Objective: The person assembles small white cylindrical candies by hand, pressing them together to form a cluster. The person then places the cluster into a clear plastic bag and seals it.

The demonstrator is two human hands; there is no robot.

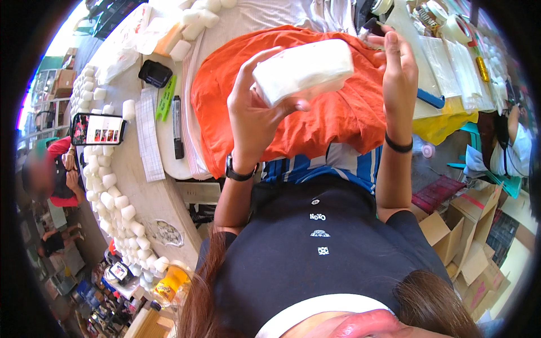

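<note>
My left hand (252, 107) grips a white block-shaped bundle (307, 70), thumb along its near edge and fingers around its left end. The bundle is smooth, with rounded corners, and is held up above an orange cloth (220, 96) spread over my lap and the table edge. Raised to the right of the bundle and apart from it is my right hand (400, 70), its fingers stretched upward. A small dark thing (370, 27) shows beside its fingertips; whether they touch it I cannot tell.
Many small white cylinders (107, 180) line the table's left edge. Near them lie a phone (98, 129), a black tray (155, 74), a green cutter (165, 98) and a black marker (178, 127). Clear plastic sleeves (439, 65) lie right; cardboard boxes (468, 219) stand below. A person (59, 169) sits left.
</note>
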